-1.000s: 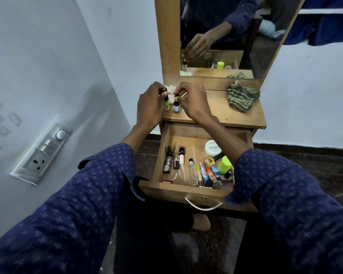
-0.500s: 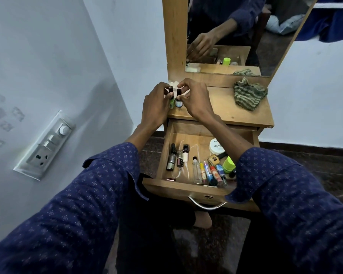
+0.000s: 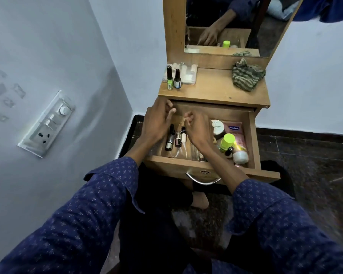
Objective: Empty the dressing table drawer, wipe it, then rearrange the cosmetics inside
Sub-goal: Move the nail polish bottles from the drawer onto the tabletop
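Note:
The wooden drawer point(image 3: 174, 165) is pulled open and holds several cosmetics. Three small bottles point(image 3: 175, 138) lie at its left, a round compact point(image 3: 217, 126), a pink tube point(image 3: 238, 135) and a lime-capped bottle point(image 3: 227, 142) at its right. My left hand point(image 3: 157, 125) hovers over the drawer's back left corner with fingers loosely curled, holding nothing. My right hand point(image 3: 198, 130) hangs over the middle, fingers curled, with nothing seen in it; it hides the items beneath. A green nail polish point(image 3: 169, 79) and a dark one point(image 3: 177, 79) stand on the table top point(image 3: 212, 89).
A clear plastic pack point(image 3: 186, 74) lies behind the two polishes. A striped cloth point(image 3: 247, 77) sits crumpled at the top's right. The mirror point(image 3: 226, 26) rises behind. A wall with a switchboard point(image 3: 47, 123) is close on the left. The drawer handle point(image 3: 203, 179) faces me.
Both hands let go of the two nail polish bottles on the table top and came down over the open drawer. The camera tilted downward.

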A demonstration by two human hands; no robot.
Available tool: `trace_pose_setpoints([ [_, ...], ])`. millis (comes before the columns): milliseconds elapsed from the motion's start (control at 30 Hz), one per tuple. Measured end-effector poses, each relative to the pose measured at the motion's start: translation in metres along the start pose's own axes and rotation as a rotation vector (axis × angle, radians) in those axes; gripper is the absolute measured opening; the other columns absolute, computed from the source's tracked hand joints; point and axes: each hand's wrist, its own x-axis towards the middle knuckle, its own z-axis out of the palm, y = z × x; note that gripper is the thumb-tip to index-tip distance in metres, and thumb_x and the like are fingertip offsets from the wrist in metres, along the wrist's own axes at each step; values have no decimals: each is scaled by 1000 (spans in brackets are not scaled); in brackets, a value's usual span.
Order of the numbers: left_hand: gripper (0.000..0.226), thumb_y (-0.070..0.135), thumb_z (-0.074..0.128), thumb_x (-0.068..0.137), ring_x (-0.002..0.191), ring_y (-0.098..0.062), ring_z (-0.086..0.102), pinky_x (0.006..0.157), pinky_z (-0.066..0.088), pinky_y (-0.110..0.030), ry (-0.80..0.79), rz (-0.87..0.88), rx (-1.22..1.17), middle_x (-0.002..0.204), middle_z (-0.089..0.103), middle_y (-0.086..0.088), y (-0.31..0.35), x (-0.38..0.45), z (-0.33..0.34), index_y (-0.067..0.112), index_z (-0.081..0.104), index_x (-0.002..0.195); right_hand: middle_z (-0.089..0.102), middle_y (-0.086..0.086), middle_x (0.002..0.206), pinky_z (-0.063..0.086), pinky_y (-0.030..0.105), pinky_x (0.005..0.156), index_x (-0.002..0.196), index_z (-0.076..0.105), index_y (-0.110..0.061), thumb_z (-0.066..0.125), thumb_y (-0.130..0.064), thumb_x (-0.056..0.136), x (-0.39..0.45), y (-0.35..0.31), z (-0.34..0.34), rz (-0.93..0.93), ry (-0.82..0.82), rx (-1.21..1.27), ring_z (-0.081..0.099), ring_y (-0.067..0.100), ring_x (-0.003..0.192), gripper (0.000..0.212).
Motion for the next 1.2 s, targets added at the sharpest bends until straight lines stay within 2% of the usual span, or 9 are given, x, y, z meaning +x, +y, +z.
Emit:
trace_pose_setpoints([
  [133, 21, 24, 65, 101, 97, -22, 65, 85, 56, -44, -144, -2, 131, 116, 56, -1, -6, -18, 6, 15, 62, 119, 75, 2, 99, 56, 36, 70, 106, 72, -24, 65, -7, 86, -4, 5, 7, 30, -56, -76, 71, 27, 91, 27],
  [300, 27, 38, 65, 102, 95, -19, 64, 81, 55, -37, -139, -55, 125, 116, 54, 0, -4, -20, 4, 14, 72, 111, 68, 17, 121, 58, 44, 81, 130, 69, -20, 64, -17, 95, -5, 15, 14, -34, -230, -251, 68, 40, 105, 36],
  [367, 30, 43, 66, 101, 93, -15, 62, 80, 55, -36, -148, -80, 111, 115, 53, 3, -1, -21, 5, 15, 74, 107, 65, 17, 121, 57, 44, 82, 129, 70, -22, 61, -23, 99, -5, 16, 15, -37, -263, -298, 67, 42, 105, 32],
  [467, 36, 48, 80, 89, 91, -12, 61, 76, 54, -32, -168, -111, 124, 116, 51, 6, -1, -22, 6, 15, 76, 104, 65, 15, 120, 57, 43, 82, 123, 72, -22, 64, -30, 98, -4, 14, 15, -20, -273, -290, 67, 40, 105, 27],
  [633, 30, 38, 91, 79, 89, -9, 59, 77, 54, -29, -178, -147, 122, 114, 49, 6, 2, -23, 4, 14, 81, 94, 67, 14, 117, 50, 38, 74, 117, 61, -12, 74, -25, 90, -4, 13, 14, 17, -277, -271, 67, 37, 101, 33],
  [800, 17, 27, 86, 86, 93, -9, 57, 81, 50, -26, -193, -117, 123, 114, 51, 5, 3, -22, 1, 12, 82, 93, 71, 11, 108, 43, 33, 68, 120, 62, -13, 79, -26, 87, -4, 16, 14, 58, -275, -258, 68, 34, 97, 39],
  [1000, 14, 23, 74, 96, 91, -16, 63, 81, 56, -36, -168, -43, 69, 110, 56, 0, 7, -23, 1, 9, 77, 98, 73, 12, 107, 51, 36, 72, 110, 70, -15, 72, -25, 89, -3, 15, 13, 79, -282, -271, 69, 36, 98, 23],
  [1133, 11, 19, 66, 100, 92, -16, 63, 81, 56, -40, -117, -10, 19, 105, 62, 1, 9, -24, -1, 11, 73, 102, 73, 9, 102, 42, 32, 65, 106, 65, -14, 75, -28, 87, -3, 17, 8, 161, -287, -153, 67, 33, 92, 26],
  [1200, 12, 17, 63, 101, 93, -15, 63, 82, 55, -36, -103, 1, 12, 106, 63, 0, 9, -24, -2, 11, 73, 105, 73, 7, 99, 38, 31, 64, 103, 64, -17, 77, -30, 83, -3, 18, 4, 190, -272, -93, 67, 31, 90, 27],
])
